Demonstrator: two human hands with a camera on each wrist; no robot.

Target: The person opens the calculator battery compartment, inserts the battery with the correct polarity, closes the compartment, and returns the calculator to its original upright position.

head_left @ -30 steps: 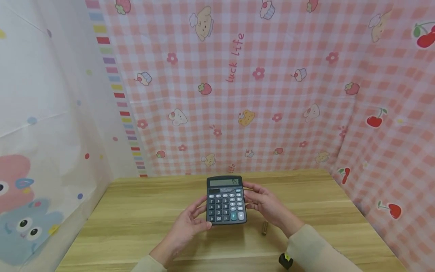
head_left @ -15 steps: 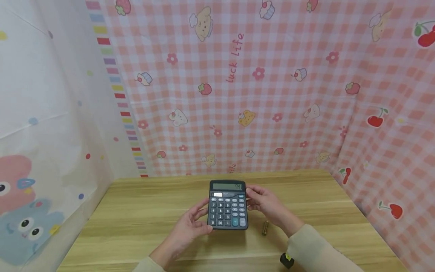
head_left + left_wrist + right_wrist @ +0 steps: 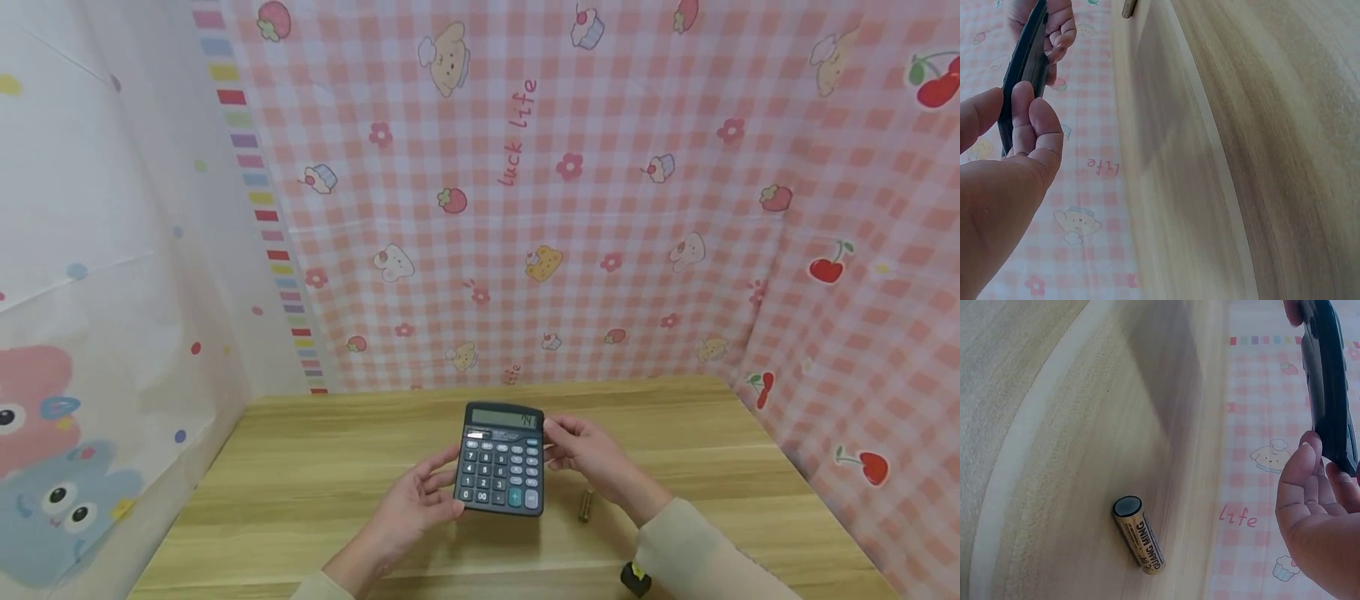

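A dark, rectangular plastic calculator (image 3: 498,467) with a grey display reading "741" is held in both hands above a light-brown wood-grain counter (image 3: 300,500), face tilted up toward the person. The left hand (image 3: 408,506) pinches the lower left corner, thumb at the front edge and fingers behind, its grip narrowed to the thickness of the case. The right hand (image 3: 583,454) clasps the opposite side near the display, its grip equally narrow, thumb and fingers on either side of the edge. A shadow falls across the wood beneath.

On the counter, near the right forearm, lies a gold-and-black cylindrical battery (image 3: 1140,536) marked "GUANG MING," on its side and apart from both hands. Closer to the person, a small black object (image 3: 636,579) with a yellow marking sits beside a cream sleeve (image 3: 697,546). Behind, a pink-and-white checked cloth (image 3: 487,242) carries strawberries, cupcakes and the words "luck life."
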